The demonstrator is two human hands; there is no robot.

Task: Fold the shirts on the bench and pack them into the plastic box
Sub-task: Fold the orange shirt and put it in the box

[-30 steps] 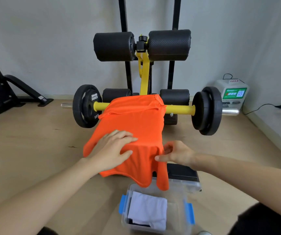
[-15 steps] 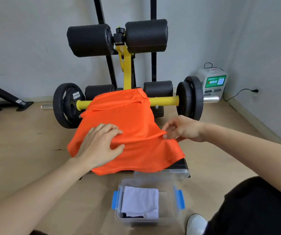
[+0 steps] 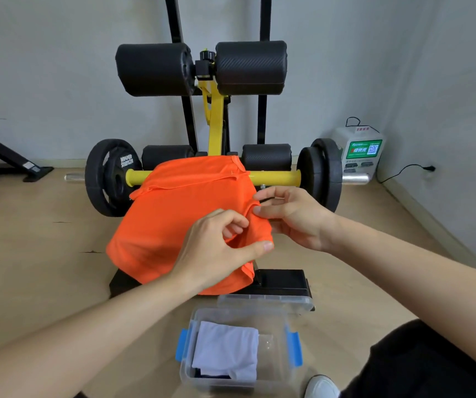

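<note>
The left hand has its fingers curled into a bunch of cloth, with the thumb stretched out over the fold. The right hand, just beside it, pinches the same edge between thumb and forefinger. Both hold the orange shirt at its right side, where a flap is turned inward.

The shirt is draped over the table. It covers the top and hangs off the left and near edges. It looks thin, light and limp, and probably slick, so a fold is likely to slide open unless it is pressed flat. Seams and hems look like the firmest places to hold, with a flat palm on the middle to pin it. Lifting it from one corner would probably undo the folds, so the finished bundle is better carried from underneath with both hands.

On the floor below the table's near edge stands the plastic box, open, with blue latches on its sides. Inside lies a folded white garment on top of something dark. There looks to be room above them. A clear lid lies just behind the box.
</note>
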